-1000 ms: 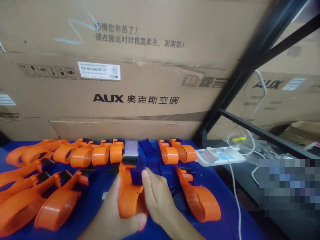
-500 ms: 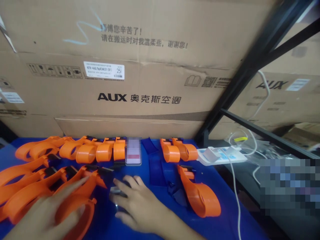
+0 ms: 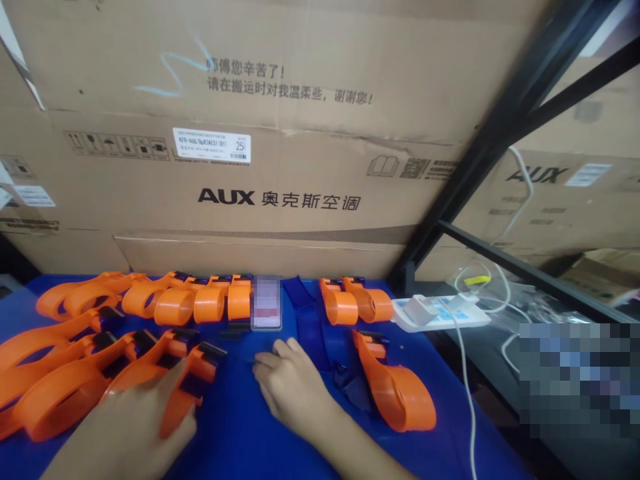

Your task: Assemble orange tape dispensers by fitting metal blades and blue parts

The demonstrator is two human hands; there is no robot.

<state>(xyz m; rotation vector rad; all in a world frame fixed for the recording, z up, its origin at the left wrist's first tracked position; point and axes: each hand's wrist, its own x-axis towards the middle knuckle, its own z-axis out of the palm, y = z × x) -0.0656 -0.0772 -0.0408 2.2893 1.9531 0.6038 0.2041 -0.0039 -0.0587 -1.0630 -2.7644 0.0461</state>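
Observation:
My left hand is closed around a curled orange plastic band at the front left, with index finger and thumb on either side of it. That band has a dark end piece, and much of its loop is hidden behind my hand. To the right of it, low over the blue surface, is my right hand with its fingers curled together. Whatever those fingers hold, if anything, cannot be made out. Several similar orange bands with dark ends lie beside my left hand.
More orange bands stand along the back, beside a phone. Dark blue strips lie right of the phone. A large orange band, a white power strip and its cable are at the right. A cardboard box stands behind.
My right hand has moved right, away from the band, and its spread fingers have curled together. The band in my left hand has turned, and more of my hand covers its loop.

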